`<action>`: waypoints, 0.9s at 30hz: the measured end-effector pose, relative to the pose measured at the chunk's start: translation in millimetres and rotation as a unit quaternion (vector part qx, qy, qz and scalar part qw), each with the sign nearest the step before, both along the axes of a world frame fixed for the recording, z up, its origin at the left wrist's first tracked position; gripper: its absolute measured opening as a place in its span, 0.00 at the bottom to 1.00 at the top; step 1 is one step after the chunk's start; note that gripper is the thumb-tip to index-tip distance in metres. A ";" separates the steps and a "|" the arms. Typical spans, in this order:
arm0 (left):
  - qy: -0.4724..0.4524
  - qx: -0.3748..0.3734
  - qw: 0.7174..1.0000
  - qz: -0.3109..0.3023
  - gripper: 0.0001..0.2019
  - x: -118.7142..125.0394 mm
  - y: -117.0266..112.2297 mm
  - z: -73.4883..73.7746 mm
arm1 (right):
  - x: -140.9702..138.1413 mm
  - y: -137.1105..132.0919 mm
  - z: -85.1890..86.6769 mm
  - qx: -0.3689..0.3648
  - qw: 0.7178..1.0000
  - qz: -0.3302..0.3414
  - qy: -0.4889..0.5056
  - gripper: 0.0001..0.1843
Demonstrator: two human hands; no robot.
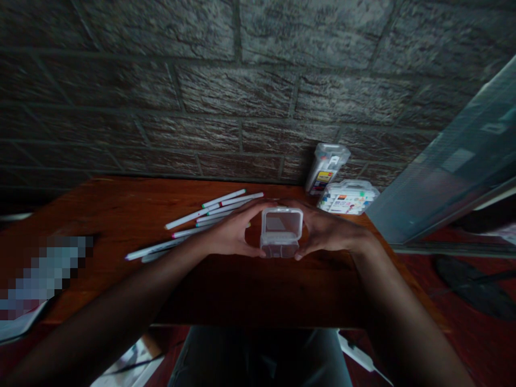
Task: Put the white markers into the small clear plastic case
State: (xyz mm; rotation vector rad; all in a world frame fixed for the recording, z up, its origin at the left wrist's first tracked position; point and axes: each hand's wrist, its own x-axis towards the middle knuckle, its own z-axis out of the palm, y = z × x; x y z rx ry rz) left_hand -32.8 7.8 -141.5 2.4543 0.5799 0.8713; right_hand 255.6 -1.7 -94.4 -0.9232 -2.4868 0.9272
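Note:
Both hands hold a small clear plastic box up over the wooden table, gripping it from opposite sides. My left hand presses on its left side, with the fingers reaching over the top. My right hand holds the right side in the same way. The box looks shut, though the lid's catch is too unclear to tell. Several white markers with coloured caps lie loose on the table to the left of my left hand.
A clear upright case of markers and a clear box of markers lying flat stand at the table's far right, against a grey brick wall. A glass pane leans on the right. A pixelated object lies at the left.

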 end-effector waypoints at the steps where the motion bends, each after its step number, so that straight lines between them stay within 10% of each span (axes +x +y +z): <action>1: 0.001 0.003 1.000 0.001 0.56 -0.1 0.1 0.0 | -0.1 -0.1 0.2 -0.002 1.000 0.000 0.000 0.69; 27: 0.029 -0.009 1.000 0.007 0.63 -2.7 -1.5 2.2 | 9.0 -3.8 -0.1 -0.035 0.999 -0.008 -0.009 0.69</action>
